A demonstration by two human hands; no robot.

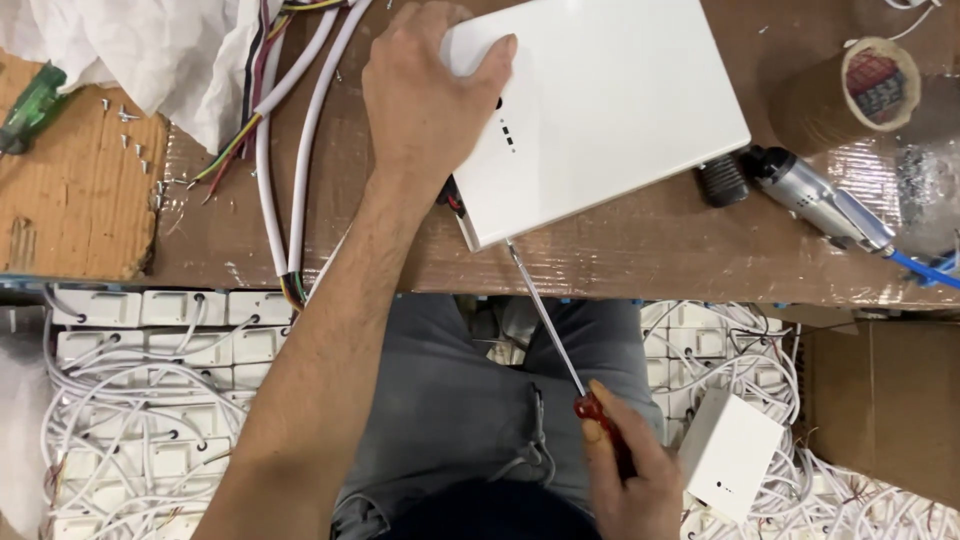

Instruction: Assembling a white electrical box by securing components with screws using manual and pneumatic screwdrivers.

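Driving screw: left hand (425, 100) flat on white box (600, 110), right hand (625, 475) gripping screwdriver (560, 340); next needs steady pressure.

Both my hands are at work, one far, one near.
My left hand (425, 95) reaches forward on a long, straight forearm, palm down, fingers spread and pressing flat. My right hand (625, 480) stays close to my lap, fingers curled tight in a closed grip, thumb on top.
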